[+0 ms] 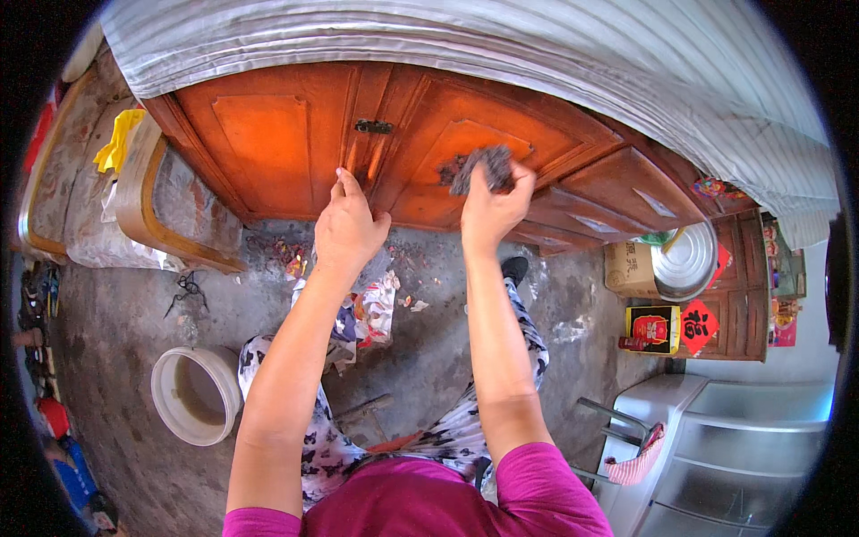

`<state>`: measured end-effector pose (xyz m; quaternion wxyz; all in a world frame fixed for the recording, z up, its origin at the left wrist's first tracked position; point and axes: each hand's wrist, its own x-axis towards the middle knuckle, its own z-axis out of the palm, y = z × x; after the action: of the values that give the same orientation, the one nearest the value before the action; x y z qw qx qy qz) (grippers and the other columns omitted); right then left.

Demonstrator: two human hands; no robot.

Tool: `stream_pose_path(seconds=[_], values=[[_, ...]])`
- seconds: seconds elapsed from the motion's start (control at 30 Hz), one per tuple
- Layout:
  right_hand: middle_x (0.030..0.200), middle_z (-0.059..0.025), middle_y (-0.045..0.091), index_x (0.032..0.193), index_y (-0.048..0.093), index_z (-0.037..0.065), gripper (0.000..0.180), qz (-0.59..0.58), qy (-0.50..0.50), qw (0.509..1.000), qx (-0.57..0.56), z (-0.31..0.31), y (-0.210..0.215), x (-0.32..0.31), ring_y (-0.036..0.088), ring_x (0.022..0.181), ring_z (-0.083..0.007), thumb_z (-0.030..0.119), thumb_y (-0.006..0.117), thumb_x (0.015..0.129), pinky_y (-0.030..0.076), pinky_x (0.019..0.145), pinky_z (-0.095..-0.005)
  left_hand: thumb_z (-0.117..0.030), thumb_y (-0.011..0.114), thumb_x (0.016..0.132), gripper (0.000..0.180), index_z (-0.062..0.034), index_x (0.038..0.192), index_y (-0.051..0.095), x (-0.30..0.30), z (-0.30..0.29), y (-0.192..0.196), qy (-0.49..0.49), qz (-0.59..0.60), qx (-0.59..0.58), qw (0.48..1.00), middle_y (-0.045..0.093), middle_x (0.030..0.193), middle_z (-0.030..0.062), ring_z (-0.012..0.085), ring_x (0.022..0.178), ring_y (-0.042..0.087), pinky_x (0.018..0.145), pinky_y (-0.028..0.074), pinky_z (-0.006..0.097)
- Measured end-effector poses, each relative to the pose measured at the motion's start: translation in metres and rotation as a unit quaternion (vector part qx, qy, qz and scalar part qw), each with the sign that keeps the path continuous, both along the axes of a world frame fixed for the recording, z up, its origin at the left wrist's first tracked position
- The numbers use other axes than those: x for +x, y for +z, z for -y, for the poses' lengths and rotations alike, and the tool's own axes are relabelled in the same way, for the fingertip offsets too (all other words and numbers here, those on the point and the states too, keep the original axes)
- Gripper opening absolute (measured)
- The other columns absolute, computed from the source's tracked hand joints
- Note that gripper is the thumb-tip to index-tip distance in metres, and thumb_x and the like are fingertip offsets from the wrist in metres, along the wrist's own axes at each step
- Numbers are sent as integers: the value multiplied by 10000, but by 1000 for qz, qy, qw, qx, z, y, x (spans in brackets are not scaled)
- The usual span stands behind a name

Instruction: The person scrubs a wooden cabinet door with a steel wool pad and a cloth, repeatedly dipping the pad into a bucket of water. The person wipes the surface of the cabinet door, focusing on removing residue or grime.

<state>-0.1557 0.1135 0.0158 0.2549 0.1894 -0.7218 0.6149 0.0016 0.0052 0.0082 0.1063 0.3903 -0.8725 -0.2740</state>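
A dark grey, crumpled rag [484, 168] is bunched in my right hand [497, 208], whose fingers are closed round it. The rag lies against the right door panel of a reddish-brown wooden cabinet [259, 134]. To the left, my left hand [352, 224] is at the lower part of the left door, close to the middle seam. Its forefinger points up along the wood and its thumb is spread aside; the other fingers are partly hidden. Nothing shows in that hand. Above it, a small dark metal latch [374, 127] joins the two doors.
A white bucket [195, 394] of murky water stands at my left. Scraps of paper and litter [376, 309] lie on the concrete floor between my legs. A wood-armed sofa [143, 192] is at far left. Right are a cardboard box [629, 270] and a glass-fronted white appliance [743, 447].
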Motion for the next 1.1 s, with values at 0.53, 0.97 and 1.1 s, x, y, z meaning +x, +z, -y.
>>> stream_pose_path(seconds=[0.53,0.97,1.1], values=[[933,-110,595,951,554,3,297,-4,-4,1000,-27,0,-7,-13,578,884,-248,89,789,791,467,839,-379,-275,720,803,920,171,1475,277,-1,1,-5,-12,-27,-18,999,568,1318,317,412,1000,690,849,581,447],[1031,-135,614,1018,597,12,314,-49,18,999,13,-12,-1,-8,593,1011,-323,5,782,764,444,928,-415,-257,699,807,870,160,1462,307,3,0,-7,4,-35,-18,999,606,1202,319,450,1004,665,850,567,470],[1046,-101,644,995,613,79,311,-213,-42,970,106,-12,-9,-26,599,1034,-315,50,810,756,390,950,-436,-263,711,807,883,156,1467,301,-3,-2,-2,-7,-44,-14,999,605,1206,314,443,1021,661,862,564,463]])
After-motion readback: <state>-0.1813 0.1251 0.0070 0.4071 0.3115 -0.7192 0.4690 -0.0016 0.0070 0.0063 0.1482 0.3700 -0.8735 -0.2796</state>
